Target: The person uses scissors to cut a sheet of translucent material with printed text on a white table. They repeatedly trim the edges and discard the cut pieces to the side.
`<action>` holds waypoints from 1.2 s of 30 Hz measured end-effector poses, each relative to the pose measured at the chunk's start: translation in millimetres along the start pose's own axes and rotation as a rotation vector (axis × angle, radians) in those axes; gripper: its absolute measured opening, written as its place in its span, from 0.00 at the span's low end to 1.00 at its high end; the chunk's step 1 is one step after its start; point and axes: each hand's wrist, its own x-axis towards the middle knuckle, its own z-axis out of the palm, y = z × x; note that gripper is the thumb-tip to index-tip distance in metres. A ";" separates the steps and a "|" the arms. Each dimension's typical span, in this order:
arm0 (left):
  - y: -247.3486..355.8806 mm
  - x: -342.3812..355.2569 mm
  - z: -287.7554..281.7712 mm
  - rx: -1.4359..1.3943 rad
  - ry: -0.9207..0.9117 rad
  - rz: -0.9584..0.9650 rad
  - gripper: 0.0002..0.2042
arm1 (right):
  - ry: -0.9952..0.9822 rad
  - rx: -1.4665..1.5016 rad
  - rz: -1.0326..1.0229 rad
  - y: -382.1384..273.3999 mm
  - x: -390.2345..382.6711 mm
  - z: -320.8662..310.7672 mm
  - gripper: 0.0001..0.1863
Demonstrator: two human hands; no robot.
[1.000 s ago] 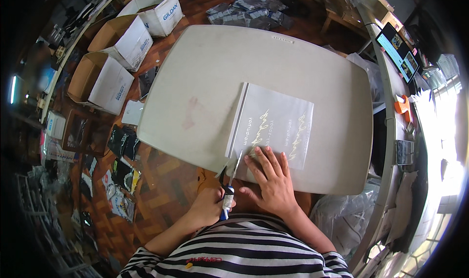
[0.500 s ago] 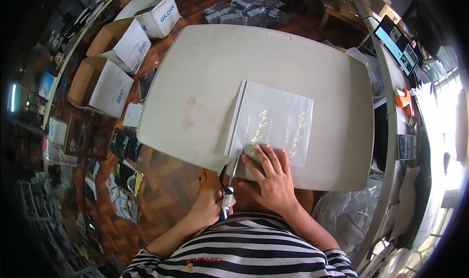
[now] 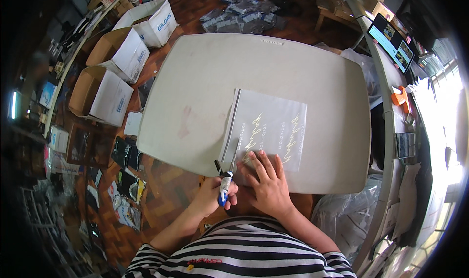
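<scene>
A translucent film sheet [image 3: 266,112] with pale yellow mirrored lettering lies on the near part of a beige table [image 3: 195,68]. My left hand [image 3: 211,196] grips scissors [image 3: 225,185] whose handle is blue and wrapped in white. Their blades stand apart at the sheet's near left edge; one dark blade shows left of the edge, and the other runs over or under the film, I cannot tell which. My right hand [image 3: 269,185] lies flat on the sheet's near part, fingers spread, just right of the blades.
Three white cardboard boxes [image 3: 117,97] stand on the floor at the left. Plastic-wrapped packs [image 3: 242,14] lie beyond the table. Along the right runs a desk with a screen [image 3: 391,41], an orange-handled tool [image 3: 400,97] and a phone-like device [image 3: 405,145]. Clear plastic bags [image 3: 349,209] sit below it.
The view has shifted slightly. My left hand has moved the scissors a little away from my body, and their blades look spread wider. My right hand stays on the sheet.
</scene>
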 end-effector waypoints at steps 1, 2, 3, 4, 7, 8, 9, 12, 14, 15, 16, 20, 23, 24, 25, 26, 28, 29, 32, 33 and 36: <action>3.0 1.9 -0.3 0.002 -0.008 -0.012 0.12 | 0.004 0.001 0.001 0.2 0.0 -0.1 0.38; 4.7 3.9 -0.2 0.000 -0.003 -0.013 0.12 | 0.014 -0.006 -0.004 0.5 -0.5 0.8 0.38; 5.6 6.4 -0.4 -0.002 0.001 -0.015 0.12 | 0.023 -0.014 -0.010 0.9 -1.1 2.7 0.38; 7.3 8.4 -0.3 -0.005 0.006 -0.016 0.13 | 0.033 -0.021 -0.015 1.2 -1.6 4.0 0.38; 16.3 12.7 4.0 -0.041 0.025 -0.008 0.12 | 0.040 0.001 -0.012 1.6 -2.1 5.8 0.38; 19.0 14.6 4.1 -0.033 0.020 -0.009 0.12 | 0.049 0.003 -0.010 1.8 -2.3 7.0 0.36; 21.7 16.5 4.1 -0.026 0.015 -0.011 0.12 | 0.059 0.004 -0.009 2.0 -2.6 8.3 0.35; 28.3 21.2 4.5 -0.014 0.015 -0.008 0.12 | 0.063 0.015 -0.010 2.7 -2.7 7.4 0.30; 30.8 23.3 4.3 0.001 0.022 -0.003 0.12 | 0.059 0.022 -0.013 3.1 -2.7 6.9 0.28; 31.6 24.5 3.9 0.013 0.027 0.000 0.12 | 0.056 0.024 -0.014 3.6 -2.7 7.4 0.27; 32.4 25.2 3.5 0.025 0.031 0.003 0.11 | 0.054 0.026 -0.015 3.9 -2.6 7.5 0.26; 34.5 26.9 2.8 0.020 0.008 -0.005 0.11 | 0.069 0.035 -0.012 4.6 -2.4 6.4 0.27; 30.1 27.6 2.1 -0.033 -0.010 0.012 0.12 | 0.069 0.037 -0.014 3.8 -2.2 6.3 0.28; 28.1 27.3 1.9 -0.076 -0.022 0.023 0.13 | 0.065 0.033 -0.015 3.9 -2.4 6.7 0.28; 27.1 27.2 1.8 -0.119 -0.034 0.035 0.13 | 0.061 0.029 -0.016 4.0 -2.5 7.4 0.29; 27.7 27.2 2.2 -0.129 -0.026 0.030 0.13 | 0.069 0.048 -0.011 3.9 -2.7 8.6 0.29; 30.6 27.2 2.8 -0.149 -0.009 0.021 0.13 | 0.088 0.084 -0.002 3.1 -2.7 11.0 0.30; 32.0 27.5 1.5 -0.121 -0.022 0.005 0.13 | 0.092 0.082 -0.004 3.0 -2.7 11.3 0.30; 35.2 28.6 -1.6 -0.068 -0.052 -0.030 0.12 | 0.101 0.080 -0.004 3.1 -3.0 11.0 0.29; 35.5 28.9 -1.7 -0.071 -0.054 -0.033 0.13 | 0.100 0.084 -0.002 2.9 -2.6 10.9 0.28; 36.7 28.4 -0.9 -0.083 -0.051 -0.038 0.13 | 0.089 0.090 0.000 2.5 -2.4 9.0 0.26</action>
